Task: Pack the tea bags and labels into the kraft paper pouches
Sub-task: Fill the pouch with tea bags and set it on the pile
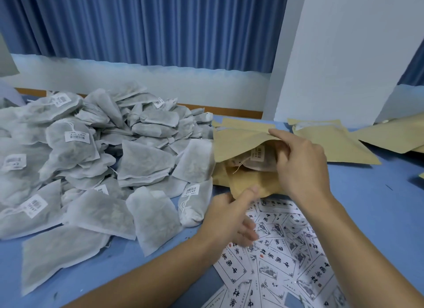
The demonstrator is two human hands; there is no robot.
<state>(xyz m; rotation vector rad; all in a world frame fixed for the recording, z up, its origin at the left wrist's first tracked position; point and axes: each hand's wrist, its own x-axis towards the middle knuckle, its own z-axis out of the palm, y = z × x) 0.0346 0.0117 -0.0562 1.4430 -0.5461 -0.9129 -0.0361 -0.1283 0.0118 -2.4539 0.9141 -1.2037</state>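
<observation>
A kraft paper pouch point(238, 142) lies open-mouthed in the middle of the blue table. A tea bag point(259, 163) with a small barcode tag sits halfway inside its mouth. My right hand point(300, 163) curls over the pouch's upper flap and the tea bag. My left hand point(231, 218) pinches the pouch's lower flap point(247, 183) with thumb on top. A big heap of grey tea bags point(98, 151) covers the left side. White printed labels point(275, 257) lie spread under my wrists.
More kraft pouches point(335, 142) lie flat at the right, one with a tea bag in its mouth. A white pillar point(344, 55) and blue curtain point(149, 25) stand behind the table. Blue table surface point(371, 204) shows at the right.
</observation>
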